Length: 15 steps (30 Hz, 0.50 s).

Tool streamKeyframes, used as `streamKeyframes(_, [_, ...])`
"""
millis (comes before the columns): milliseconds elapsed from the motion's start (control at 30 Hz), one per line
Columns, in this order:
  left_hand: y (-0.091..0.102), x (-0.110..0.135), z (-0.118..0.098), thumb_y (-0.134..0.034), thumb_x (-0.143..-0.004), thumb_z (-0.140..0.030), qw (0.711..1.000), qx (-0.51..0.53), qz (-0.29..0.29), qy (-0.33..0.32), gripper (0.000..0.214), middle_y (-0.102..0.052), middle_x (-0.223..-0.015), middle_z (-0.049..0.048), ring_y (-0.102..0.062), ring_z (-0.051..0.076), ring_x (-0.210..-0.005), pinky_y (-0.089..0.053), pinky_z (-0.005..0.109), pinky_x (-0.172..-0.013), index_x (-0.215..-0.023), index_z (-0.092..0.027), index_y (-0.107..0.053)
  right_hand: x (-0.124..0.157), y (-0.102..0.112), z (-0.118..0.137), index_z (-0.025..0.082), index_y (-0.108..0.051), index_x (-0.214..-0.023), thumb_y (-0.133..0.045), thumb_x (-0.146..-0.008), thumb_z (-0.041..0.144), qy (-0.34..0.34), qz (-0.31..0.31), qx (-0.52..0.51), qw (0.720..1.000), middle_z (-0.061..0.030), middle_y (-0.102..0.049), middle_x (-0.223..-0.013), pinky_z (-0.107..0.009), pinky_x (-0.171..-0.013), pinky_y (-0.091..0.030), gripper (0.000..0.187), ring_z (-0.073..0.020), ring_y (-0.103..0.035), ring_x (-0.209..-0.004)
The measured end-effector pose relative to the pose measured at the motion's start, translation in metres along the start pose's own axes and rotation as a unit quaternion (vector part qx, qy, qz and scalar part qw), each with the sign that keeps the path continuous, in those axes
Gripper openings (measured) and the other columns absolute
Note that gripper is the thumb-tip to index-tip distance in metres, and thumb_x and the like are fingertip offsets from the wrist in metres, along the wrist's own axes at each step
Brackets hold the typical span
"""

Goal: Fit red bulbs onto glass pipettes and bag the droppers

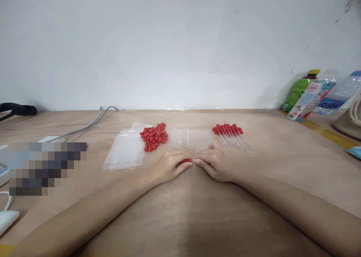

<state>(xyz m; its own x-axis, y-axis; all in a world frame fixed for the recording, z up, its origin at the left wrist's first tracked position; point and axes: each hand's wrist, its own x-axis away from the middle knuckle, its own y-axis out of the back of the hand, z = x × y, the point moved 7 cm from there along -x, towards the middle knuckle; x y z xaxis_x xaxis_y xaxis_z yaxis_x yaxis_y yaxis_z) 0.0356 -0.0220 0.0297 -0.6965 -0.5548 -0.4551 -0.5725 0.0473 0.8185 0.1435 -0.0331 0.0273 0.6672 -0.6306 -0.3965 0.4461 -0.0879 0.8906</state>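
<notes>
Between finger and thumb, my left hand (173, 167) pinches a red rubber dropper bulb (185, 161). My right hand (214, 164) is closed on a clear dropper tube (193, 160), whose end meets the bulb; how deep it sits inside I cannot tell. Just beyond my hands lies a row of loose clear tubes (188, 138). A heap of red bulbs (153, 137) is to the left of that row. On the right, several droppers with red bulbs fitted (229, 135) lie side by side, slanting. Clear plastic bags (124, 151) are stacked left of the bulb heap.
Plastic bottles (307, 95) lean by the wall at the right, near yellow tape (329, 135) on the wooden table (186, 212). A grey cable (84, 128) runs across the left, beside a blurred-out patch (47, 168). A black object (18, 109) lies at the far left.
</notes>
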Motion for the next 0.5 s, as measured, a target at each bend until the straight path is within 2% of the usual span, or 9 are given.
streamKeyframes(100, [0.002,0.001,0.010,-0.054,-0.081,-0.032,0.997,0.044,-0.010,0.061,0.020,-0.065,-0.084,0.0030,-0.059,0.013,-0.074,-0.047,0.024,-0.067,-0.092,-0.017,-0.061,-0.001,0.006,0.000,0.018,-0.059,-0.085,-0.033,-0.089,0.023,-0.013,0.007,0.015,1.000,-0.0030,-0.063,-0.078,-0.030,-0.073,-0.024,0.027,-0.0125,-0.052,-0.071])
streamKeyframes(233, [0.005,0.005,0.019,-0.061,-0.074,-0.039,0.990,0.079,-0.017,0.116,0.028,-0.062,-0.077,0.0009,-0.055,0.011,-0.063,-0.045,0.020,-0.056,-0.092,-0.017,-0.061,0.003,0.010,-0.001,0.016,-0.058,-0.076,-0.033,-0.089,0.026,-0.020,0.004,0.033,0.999,-0.0020,-0.060,-0.070,-0.030,-0.073,-0.026,0.030,-0.0121,-0.049,-0.066])
streamKeyframes(333, [0.008,0.006,0.016,-0.058,-0.077,-0.037,0.993,0.060,-0.014,0.098,0.022,-0.058,-0.067,-0.0010,-0.051,0.009,-0.059,-0.041,0.020,-0.053,-0.086,-0.018,-0.063,0.007,0.011,-0.003,0.017,-0.059,-0.079,-0.033,-0.089,0.027,-0.016,-0.002,0.038,0.999,-0.0020,-0.058,-0.069,-0.030,-0.074,-0.026,0.029,-0.0121,-0.048,-0.066])
streamKeyframes(500, [0.012,0.006,0.010,-0.059,-0.077,-0.034,0.998,0.021,-0.022,0.063,0.018,-0.056,-0.064,-0.0014,-0.050,0.009,-0.058,-0.039,0.020,-0.052,-0.086,-0.018,-0.064,0.011,0.017,-0.005,0.019,-0.063,-0.078,-0.041,-0.086,0.029,0.008,-0.038,0.103,0.994,-0.0028,-0.056,-0.072,-0.031,-0.072,-0.024,0.026,-0.0129,-0.046,-0.069])
